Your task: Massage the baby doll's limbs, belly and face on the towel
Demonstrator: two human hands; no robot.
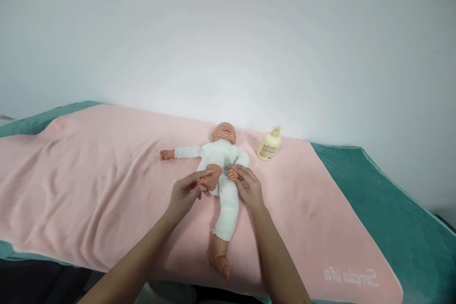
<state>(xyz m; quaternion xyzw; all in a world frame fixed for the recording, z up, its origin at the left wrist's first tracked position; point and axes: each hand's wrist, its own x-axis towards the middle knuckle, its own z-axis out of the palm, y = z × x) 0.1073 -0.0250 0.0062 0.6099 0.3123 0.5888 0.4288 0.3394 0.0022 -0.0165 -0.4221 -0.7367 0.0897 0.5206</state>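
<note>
A baby doll [228, 199] with a white cloth body lies on its back on a pink blanket [117, 190], head toward the wall. My left hand [187, 192] holds the doll's raised foot [210, 178], its leg bent up over the belly. Between the thumb and fingers of my right hand [249, 185] is the doll's small hand [232, 174], drawn in beside the raised foot. The doll's other arm [187, 152] stretches out to the left, and its other leg points toward me.
A pale yellow pump bottle [269, 146] stands on the blanket right of the doll's head. Green cloth [377, 199] shows under the blanket at both sides. A white wall [228, 38] rises behind.
</note>
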